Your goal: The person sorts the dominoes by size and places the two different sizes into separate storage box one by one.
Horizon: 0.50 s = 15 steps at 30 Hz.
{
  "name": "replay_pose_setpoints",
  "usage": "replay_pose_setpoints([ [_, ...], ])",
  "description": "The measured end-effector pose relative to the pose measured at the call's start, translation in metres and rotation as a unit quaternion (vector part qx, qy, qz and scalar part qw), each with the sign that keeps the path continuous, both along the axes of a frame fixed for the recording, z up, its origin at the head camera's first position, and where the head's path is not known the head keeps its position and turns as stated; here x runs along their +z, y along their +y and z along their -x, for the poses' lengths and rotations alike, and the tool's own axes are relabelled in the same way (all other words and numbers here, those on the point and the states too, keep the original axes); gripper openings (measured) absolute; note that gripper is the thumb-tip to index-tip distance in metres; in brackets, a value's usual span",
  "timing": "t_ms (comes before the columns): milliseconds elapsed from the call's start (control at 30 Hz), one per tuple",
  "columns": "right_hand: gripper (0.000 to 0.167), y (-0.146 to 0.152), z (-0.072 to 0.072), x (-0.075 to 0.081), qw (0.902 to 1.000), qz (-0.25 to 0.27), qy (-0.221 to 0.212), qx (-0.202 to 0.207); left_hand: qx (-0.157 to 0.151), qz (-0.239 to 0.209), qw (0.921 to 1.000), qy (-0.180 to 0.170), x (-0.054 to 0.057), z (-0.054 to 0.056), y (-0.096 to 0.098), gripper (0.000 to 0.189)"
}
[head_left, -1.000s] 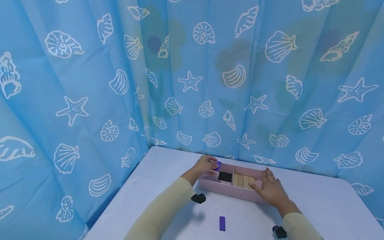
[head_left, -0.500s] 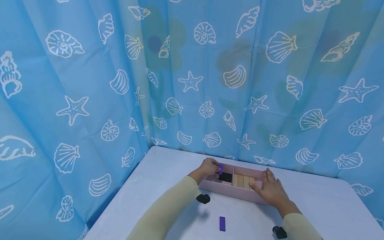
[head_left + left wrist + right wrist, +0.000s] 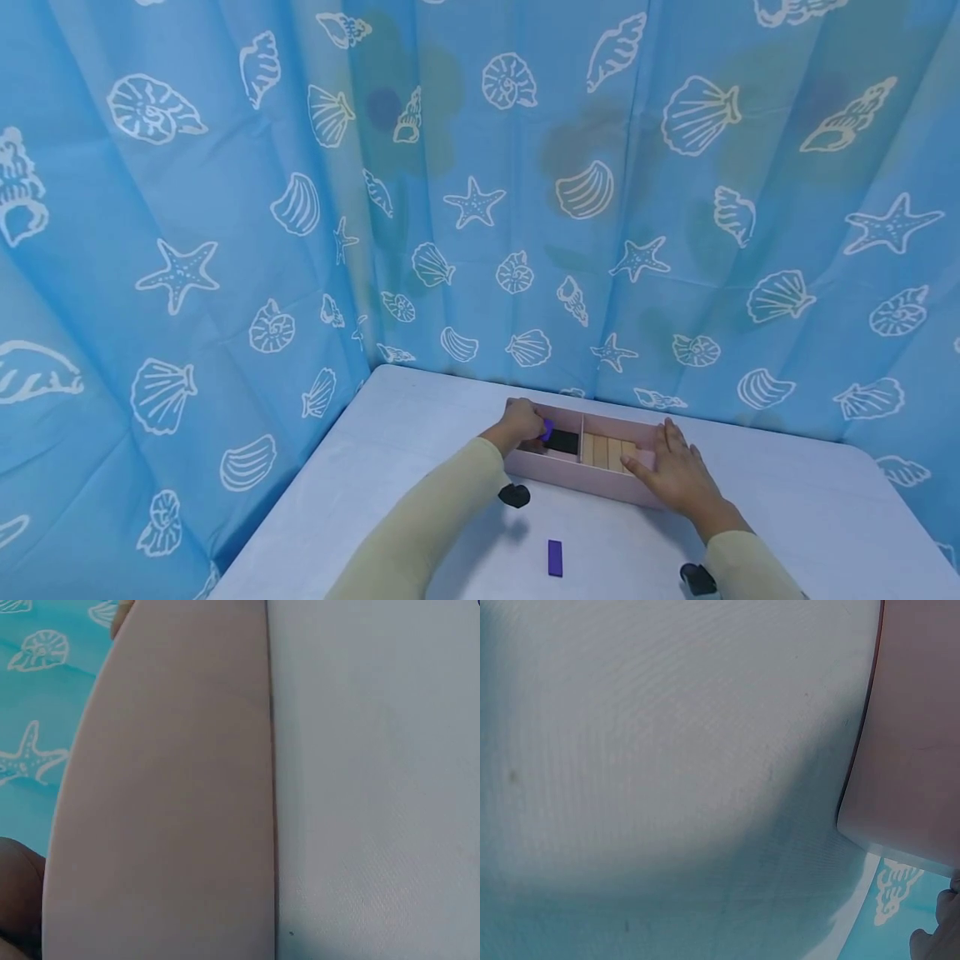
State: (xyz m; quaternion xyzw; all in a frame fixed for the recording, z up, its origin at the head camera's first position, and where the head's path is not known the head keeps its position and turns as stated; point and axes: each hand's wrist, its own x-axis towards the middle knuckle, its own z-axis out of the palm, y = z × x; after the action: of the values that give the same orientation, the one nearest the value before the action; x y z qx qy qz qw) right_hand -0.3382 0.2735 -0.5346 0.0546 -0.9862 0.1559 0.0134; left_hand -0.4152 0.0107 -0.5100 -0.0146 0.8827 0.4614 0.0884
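A pink box (image 3: 577, 477) with a divider lies lengthwise near the back of the table. My left hand (image 3: 522, 425) reaches into its left compartment and pinches a purple block (image 3: 547, 430). Just right of those fingers, a black block (image 3: 562, 442) lies in the same compartment. Several light wooden blocks (image 3: 607, 452) lie side by side in the right compartment. My right hand (image 3: 678, 472) rests on the box's right end, fingers stretched along it and thumb over the front rim. Both wrist views mostly show the box's outer wall (image 3: 165, 787).
A second purple block (image 3: 555, 558) lies on the white table (image 3: 615, 550) in front of the box. Behind and to the left hangs a blue curtain (image 3: 480, 275) with shell prints. A dark wrist mount (image 3: 514, 496) hangs under the left sleeve.
My left hand has moved right and down into the left compartment, taking the purple block lower, beside the black one. The right hand stays in place on the box.
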Motion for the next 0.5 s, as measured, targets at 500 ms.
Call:
replay_pose_setpoints([
  [500,0.111,0.0015,0.0004,0.0001,0.9999,-0.001,-0.011,-0.004,-0.023,0.188,0.9806,0.051,-0.0052,0.0026,0.0036,0.010],
])
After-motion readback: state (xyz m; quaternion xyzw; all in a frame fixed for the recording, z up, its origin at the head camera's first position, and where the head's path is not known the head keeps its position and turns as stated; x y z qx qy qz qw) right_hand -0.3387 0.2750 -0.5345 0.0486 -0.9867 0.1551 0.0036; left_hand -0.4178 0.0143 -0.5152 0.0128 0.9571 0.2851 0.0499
